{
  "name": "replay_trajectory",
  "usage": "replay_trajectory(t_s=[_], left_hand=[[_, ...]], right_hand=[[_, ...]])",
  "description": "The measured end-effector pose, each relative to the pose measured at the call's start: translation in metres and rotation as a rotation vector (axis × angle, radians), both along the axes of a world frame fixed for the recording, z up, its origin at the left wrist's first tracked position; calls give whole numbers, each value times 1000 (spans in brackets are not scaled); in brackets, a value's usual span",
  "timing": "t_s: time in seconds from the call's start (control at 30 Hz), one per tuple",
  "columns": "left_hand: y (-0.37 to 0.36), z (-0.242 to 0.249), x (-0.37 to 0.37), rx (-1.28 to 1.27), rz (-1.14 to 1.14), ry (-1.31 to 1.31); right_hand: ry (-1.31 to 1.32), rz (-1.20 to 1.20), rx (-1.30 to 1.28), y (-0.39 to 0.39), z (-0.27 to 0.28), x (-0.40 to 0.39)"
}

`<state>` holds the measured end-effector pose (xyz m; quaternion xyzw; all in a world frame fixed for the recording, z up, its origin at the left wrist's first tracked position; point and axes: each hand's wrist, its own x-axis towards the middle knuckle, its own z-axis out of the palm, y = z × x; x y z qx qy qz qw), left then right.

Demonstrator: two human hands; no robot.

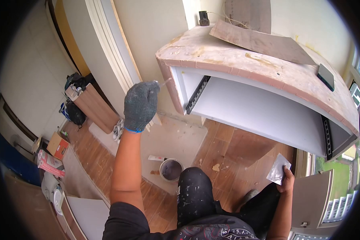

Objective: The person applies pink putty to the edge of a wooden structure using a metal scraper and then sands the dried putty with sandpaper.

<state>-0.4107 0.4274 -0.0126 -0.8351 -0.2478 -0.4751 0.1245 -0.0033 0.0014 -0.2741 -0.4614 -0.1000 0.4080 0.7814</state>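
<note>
My left hand (141,105), in a dark grey knitted glove with a blue cuff, is raised beside the left front corner of the cabinet (224,60). Its fingers are closed round something small and thin that I cannot make out, which points toward the cabinet's pinkish edge. My bare right hand (286,181) is low at the right, above my knee, and holds a shiny silver-grey sheet (277,169) between thumb and fingers. The cabinet has an open drawer space with a black rail (198,95) on its left side and another on its right.
A curved brown sheet (264,43), a phone (326,77) and a black battery (204,18) lie on the cabinet top. A bucket (171,169) stands on the floor before my knees. Boxes (57,145) and bags (75,112) are at the left, a window at the right.
</note>
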Motion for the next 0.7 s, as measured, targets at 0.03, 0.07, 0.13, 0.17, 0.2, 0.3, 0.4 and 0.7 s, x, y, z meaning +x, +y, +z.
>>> replay_trajectory(t_s=[0.03,0.07,0.13,0.17,0.2,0.3,0.4,0.7], left_hand=[[-4,-2,-2,-66,-41,10],[-4,-6,-3,-60,-59,79],[1,-18,-5,-55,-95,217],[4,-23,-3,-58,-82,193],[6,-27,-1,-60,-69,170],[9,-27,2,-18,-28,57],[1,-22,3,-21,6,-18],[-43,-29,11,-334,27,-166]], right_hand=[[-3,-12,0,2,2,0],[-4,-13,6,2,2,0],[-4,-15,12,0,1,0],[-3,-12,14,-1,2,0],[-2,-8,16,-1,2,0],[-9,-8,8,-1,7,-2],[-6,-18,0,-2,4,0],[-4,-15,1,-3,-1,3]])
